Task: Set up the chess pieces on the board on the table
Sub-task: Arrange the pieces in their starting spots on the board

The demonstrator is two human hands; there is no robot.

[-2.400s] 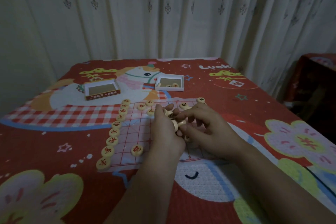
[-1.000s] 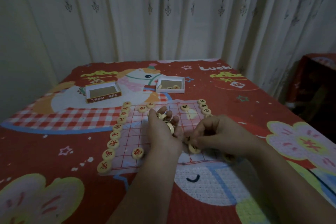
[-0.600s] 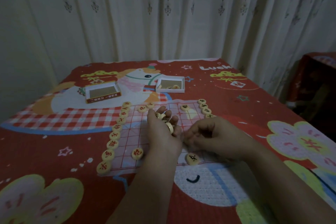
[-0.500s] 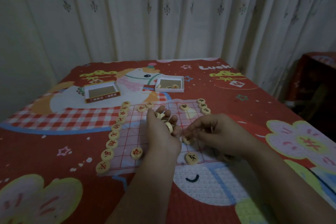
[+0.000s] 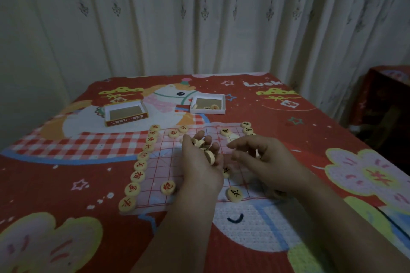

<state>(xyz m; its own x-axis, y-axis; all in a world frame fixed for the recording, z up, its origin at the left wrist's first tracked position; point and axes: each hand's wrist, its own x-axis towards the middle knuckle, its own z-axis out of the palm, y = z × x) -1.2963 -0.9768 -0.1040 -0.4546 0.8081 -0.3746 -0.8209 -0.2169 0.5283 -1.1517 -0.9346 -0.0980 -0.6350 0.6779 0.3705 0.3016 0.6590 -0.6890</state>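
Room dimly lit. Pale, pleated curtains with a grey hanging-vine pattern (image 5: pixel 199 17) cover the whole rear wall down to the desk edge. A plain off-white wall section (image 5: pixel 20 55) shows at far left. A red cartoon-printed cloth with horse, flowers and stars (image 5: pixel 277 117) covers the desk. At far right, a second red-draped piece of furniture (image 5: pixel 386 93) stands in shadow.

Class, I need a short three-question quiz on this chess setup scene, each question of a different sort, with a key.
1. True or false: the left hand cups several pieces.
2. Which box still holds pieces? A) the white box B) the red-sided box
3. Fill in: the row of red-marked pieces lines the board's ____ edge.

Key: 1 true; 2 A; 3 left.
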